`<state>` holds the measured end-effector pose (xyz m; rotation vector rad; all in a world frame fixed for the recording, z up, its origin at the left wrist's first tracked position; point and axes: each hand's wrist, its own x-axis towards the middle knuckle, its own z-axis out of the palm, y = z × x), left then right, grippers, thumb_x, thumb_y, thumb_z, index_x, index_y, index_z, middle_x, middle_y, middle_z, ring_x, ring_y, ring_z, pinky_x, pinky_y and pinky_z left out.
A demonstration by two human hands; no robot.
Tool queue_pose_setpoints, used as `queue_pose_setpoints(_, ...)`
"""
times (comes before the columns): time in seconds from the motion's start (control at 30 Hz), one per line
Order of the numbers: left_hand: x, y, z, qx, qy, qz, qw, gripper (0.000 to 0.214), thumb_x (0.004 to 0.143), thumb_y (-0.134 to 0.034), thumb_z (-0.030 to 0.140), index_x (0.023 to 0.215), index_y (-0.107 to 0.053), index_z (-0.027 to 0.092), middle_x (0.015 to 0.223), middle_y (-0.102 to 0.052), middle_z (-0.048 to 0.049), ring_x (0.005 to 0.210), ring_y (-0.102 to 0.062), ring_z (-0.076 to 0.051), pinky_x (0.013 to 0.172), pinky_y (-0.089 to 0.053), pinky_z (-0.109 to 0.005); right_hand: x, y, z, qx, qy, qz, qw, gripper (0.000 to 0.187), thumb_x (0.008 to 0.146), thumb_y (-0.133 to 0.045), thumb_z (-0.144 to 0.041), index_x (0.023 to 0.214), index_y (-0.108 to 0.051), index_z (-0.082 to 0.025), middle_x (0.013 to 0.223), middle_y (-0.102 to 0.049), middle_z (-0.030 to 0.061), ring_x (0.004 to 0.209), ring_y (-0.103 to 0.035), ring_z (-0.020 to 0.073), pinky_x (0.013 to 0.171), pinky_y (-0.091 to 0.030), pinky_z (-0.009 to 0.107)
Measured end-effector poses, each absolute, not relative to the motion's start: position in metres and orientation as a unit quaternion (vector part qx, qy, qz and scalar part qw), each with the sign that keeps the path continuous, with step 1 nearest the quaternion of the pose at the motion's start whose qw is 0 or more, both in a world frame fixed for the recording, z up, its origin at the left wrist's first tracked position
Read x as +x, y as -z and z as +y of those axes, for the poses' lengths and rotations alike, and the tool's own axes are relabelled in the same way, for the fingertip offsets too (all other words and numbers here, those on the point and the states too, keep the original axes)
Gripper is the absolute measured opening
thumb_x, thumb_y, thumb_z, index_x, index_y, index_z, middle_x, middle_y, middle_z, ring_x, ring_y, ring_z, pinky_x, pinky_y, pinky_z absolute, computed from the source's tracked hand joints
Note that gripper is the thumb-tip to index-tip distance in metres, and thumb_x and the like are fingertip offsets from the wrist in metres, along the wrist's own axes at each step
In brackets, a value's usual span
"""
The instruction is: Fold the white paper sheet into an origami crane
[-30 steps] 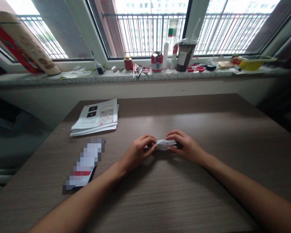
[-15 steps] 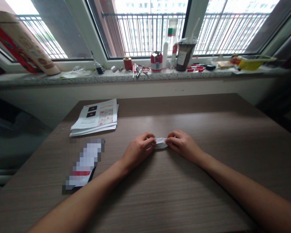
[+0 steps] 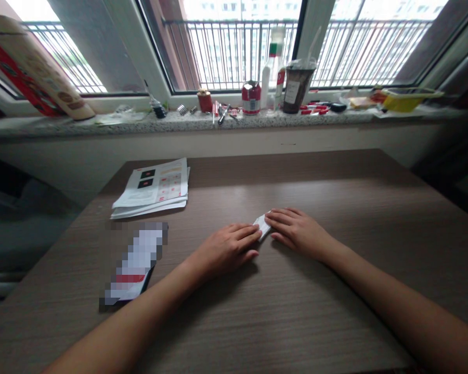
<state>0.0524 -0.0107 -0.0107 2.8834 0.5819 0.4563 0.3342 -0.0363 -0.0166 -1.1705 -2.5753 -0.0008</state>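
Observation:
A small piece of folded white paper (image 3: 262, 225) lies slanted on the wooden table (image 3: 315, 322), in front of me. The fingers of my left hand (image 3: 231, 246) are stretched out, and their tips rest on its lower left end. From the other side my right hand (image 3: 296, 232) lays its extended fingers over the upper right end. Both thumbs stick out apart from the paper. Only the strip between the two hands shows; the ends are covered by fingertips.
A stack of printed sheets (image 3: 152, 189) lies at the back left of the table. Nearer, by my left forearm, is a blurred-out phone-like object (image 3: 134, 265). The windowsill (image 3: 117, 127) behind holds a red can (image 3: 251, 98), a clear bottle (image 3: 272, 78), a dark cup (image 3: 296, 88) and a yellow container (image 3: 403, 101).
The paper has turned from level to slanted. Both hands went from pinching its ends to lying with straightened fingers on it; the left is slightly lower and nearer me.

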Motion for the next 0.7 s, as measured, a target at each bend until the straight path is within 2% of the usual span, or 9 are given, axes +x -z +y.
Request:
queue_pose_setpoints(0.13,0.056,0.007,-0.021,0.966,-0.128,0.207,0.085,0.051,0.103,-0.056,0.043,0.148,-0.051,0.019,0.150,-0.055,-0.0142,0.132,-0.056,-0.032,0.109,-0.049,-0.050,0.337,0.019,-0.038,-0.410,-0.024,-0.896,0.168,0.051,0.104,-0.055,-0.038,0.153,-0.048,-0.024,0.153,-0.055,0.0114,0.142,-0.050,0.0291,0.118,-0.040,0.053)
queue_pose_setpoints(0.23,0.060,0.004,-0.029,0.962,-0.126,0.227,0.086,0.058,0.102,-0.056,0.049,0.150,-0.048,0.018,0.150,-0.054,-0.0164,0.133,-0.055,-0.033,0.110,-0.048,-0.051,0.335,0.019,-0.039,-0.386,-0.040,-0.906,0.170,0.059,0.105,-0.052,-0.038,0.160,-0.036,-0.023,0.160,-0.044,0.0107,0.149,-0.041,0.0267,0.124,-0.033,0.052)
queue_pose_setpoints(0.37,0.063,0.002,-0.034,0.962,-0.113,0.234,0.082,0.058,0.104,-0.052,0.049,0.151,-0.047,0.016,0.151,-0.052,-0.0171,0.134,-0.053,-0.033,0.111,-0.046,-0.049,0.331,0.021,-0.040,-0.349,-0.082,-0.921,0.150,0.068,0.105,-0.053,-0.046,0.164,-0.026,-0.026,0.165,-0.035,0.0067,0.153,-0.034,0.0234,0.128,-0.027,0.047)
queue_pose_setpoints(0.57,0.062,0.003,-0.035,0.965,-0.106,0.226,0.084,0.059,0.104,-0.049,0.049,0.152,-0.045,0.015,0.144,-0.057,-0.0157,0.134,-0.053,-0.032,0.112,-0.046,-0.046,0.337,0.030,-0.032,-0.396,-0.084,-0.906,0.121,0.068,0.108,-0.043,-0.049,0.165,-0.012,-0.030,0.168,-0.025,0.0031,0.155,-0.027,0.0218,0.129,-0.023,0.045)
queue_pose_setpoints(0.7,0.063,0.003,-0.036,0.966,-0.095,0.227,0.078,0.062,0.104,-0.050,0.050,0.153,-0.043,0.013,0.145,-0.057,-0.0154,0.135,-0.052,-0.032,0.113,-0.046,-0.045,0.340,0.036,-0.024,-0.455,-0.060,-0.882,0.108,0.067,0.108,-0.036,-0.052,0.165,-0.011,-0.028,0.169,-0.021,0.0047,0.156,-0.026,0.0238,0.128,-0.024,0.046)
